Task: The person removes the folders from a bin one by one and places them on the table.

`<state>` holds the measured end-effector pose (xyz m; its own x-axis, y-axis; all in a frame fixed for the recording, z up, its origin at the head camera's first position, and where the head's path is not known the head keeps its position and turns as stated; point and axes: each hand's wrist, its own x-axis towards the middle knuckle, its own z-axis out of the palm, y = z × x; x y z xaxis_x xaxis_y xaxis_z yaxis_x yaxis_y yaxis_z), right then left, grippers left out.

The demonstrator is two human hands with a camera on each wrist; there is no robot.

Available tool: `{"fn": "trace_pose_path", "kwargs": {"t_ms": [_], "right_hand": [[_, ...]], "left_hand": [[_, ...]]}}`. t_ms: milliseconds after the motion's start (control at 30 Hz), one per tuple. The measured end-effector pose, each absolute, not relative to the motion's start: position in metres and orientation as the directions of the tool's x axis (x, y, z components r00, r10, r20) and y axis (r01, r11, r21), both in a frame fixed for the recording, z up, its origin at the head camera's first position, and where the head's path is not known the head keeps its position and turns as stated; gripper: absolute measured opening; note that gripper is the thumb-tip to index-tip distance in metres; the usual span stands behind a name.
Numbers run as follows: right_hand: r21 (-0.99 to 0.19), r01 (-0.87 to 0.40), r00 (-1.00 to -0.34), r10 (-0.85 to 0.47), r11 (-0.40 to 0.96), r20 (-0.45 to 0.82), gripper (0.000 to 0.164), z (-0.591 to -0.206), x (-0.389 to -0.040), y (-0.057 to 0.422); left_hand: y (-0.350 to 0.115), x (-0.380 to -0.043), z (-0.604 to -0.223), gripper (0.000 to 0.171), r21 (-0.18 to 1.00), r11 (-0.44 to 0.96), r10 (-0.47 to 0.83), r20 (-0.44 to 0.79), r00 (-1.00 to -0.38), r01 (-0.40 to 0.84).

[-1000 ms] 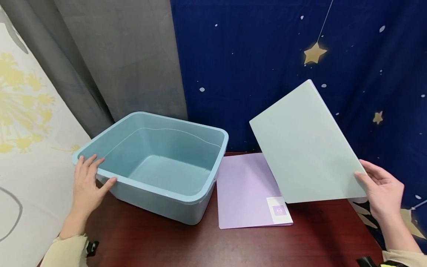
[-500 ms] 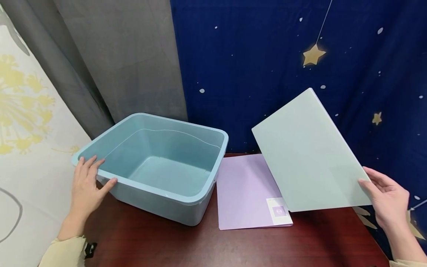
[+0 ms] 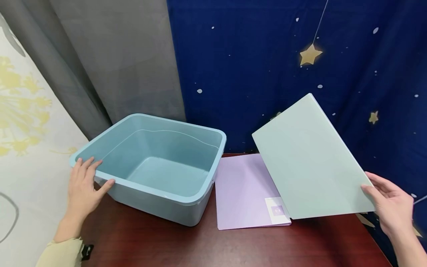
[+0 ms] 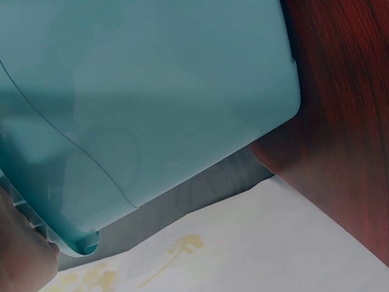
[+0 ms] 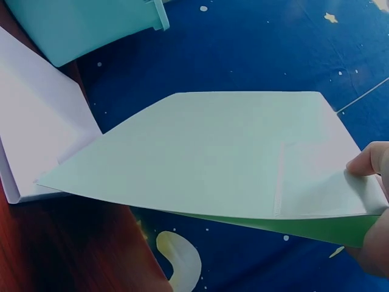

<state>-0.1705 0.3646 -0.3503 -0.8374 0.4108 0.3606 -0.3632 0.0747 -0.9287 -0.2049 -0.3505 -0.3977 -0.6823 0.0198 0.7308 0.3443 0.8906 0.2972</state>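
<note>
In the head view my left hand rests on the near left rim of a blue-green plastic tub, its fingers spread over the edge and the thumb on the rim. My right hand pinches a pale green folder by its lower right corner, thumb on the near face. The folder is raised and tilted, its lower left corner overlapping a purple folder that lies flat beside the tub. In the right wrist view, a green strip shows along the pale folder's lower edge.
Everything stands on a dark red wooden table, whose right edge runs beneath the right hand. A grey curtain and a navy star-patterned cloth hang behind. At the left is white cloth with yellow flower prints.
The right hand has lowered the pale green folder and shifted slightly to the right. The left hand keeps its place on the tub's rim, and the tub and purple folder have not moved.
</note>
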Motion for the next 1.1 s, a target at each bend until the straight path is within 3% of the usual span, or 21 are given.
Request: {"fn": "trace_pose_path", "kwargs": {"t_ms": [433, 1100], "right_hand": [[-0.948, -0.316, -0.879, 0.369, 0.024, 0.302, 0.037, -0.355, -0.165, 0.371], [-0.982, -0.189, -0.913, 0.364, 0.024, 0.185, 0.027, -0.372, -0.186, 0.373]], "left_hand": [[-0.351, -0.204, -0.398, 0.076, 0.296, 0.896, 0.011, 0.731, -0.683, 0.332], [-0.348, -0.203, -0.398, 0.075, 0.307, 0.891, 0.006, 0.728, -0.685, 0.334]]}}
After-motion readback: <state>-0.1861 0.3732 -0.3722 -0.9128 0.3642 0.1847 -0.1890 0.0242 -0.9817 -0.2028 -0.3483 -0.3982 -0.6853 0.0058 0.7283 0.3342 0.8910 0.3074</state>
